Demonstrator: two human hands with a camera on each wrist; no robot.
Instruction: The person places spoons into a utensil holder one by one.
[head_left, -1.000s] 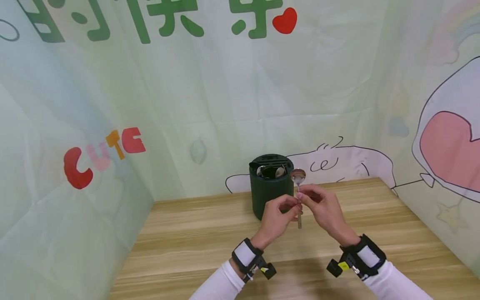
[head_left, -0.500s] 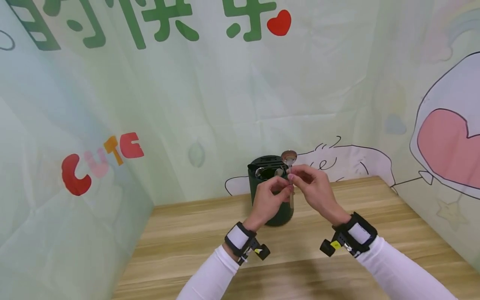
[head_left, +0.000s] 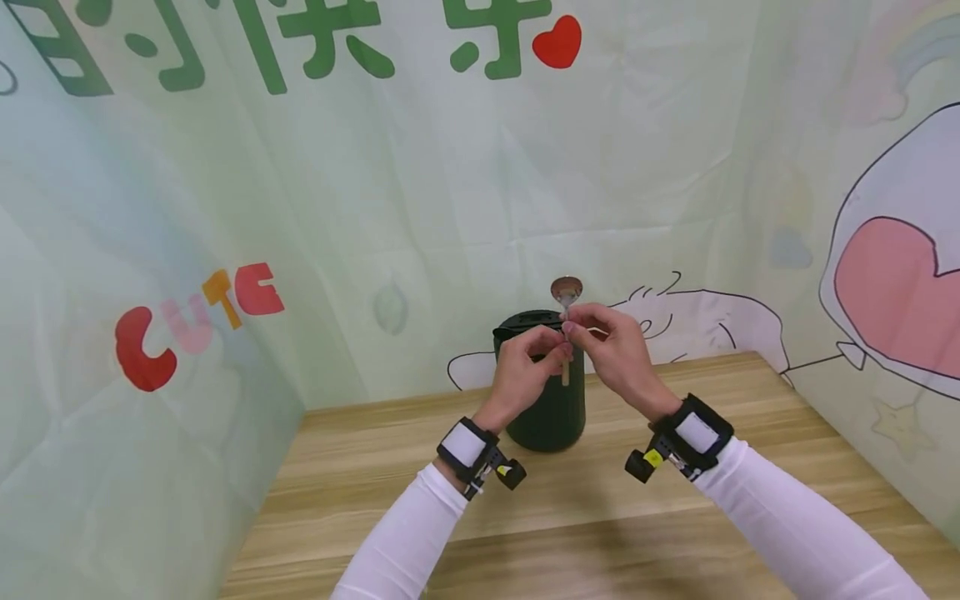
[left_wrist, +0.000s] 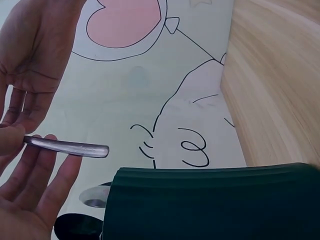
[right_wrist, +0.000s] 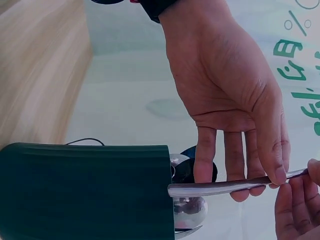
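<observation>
In the head view a metal spoon (head_left: 566, 289) stands upright, bowl at the top. My left hand (head_left: 521, 375) pinches its handle lower down, and my right hand (head_left: 618, 354) pinches it just below the bowl. A dark green cylindrical utensil holder (head_left: 547, 421) stands behind the hands, which hide part of its top. In the right wrist view the handle (right_wrist: 215, 189) runs between the thumb and fingers of my left hand (right_wrist: 225, 75), its tip pointing down near the rim. Rounded shiny ends of other cutlery (right_wrist: 192, 210) stick out of the holder.
The holder stands on a wooden table (head_left: 360, 483) near the back. Behind it hangs a pale green printed cloth (head_left: 450, 183), with further cloth walls at the left and right. Both wrists carry black straps with small cameras.
Both hands have moved up and to the left with the spoon. It has gone from beside the holder's right side to in front of the holder, its bowl now above the rim.
</observation>
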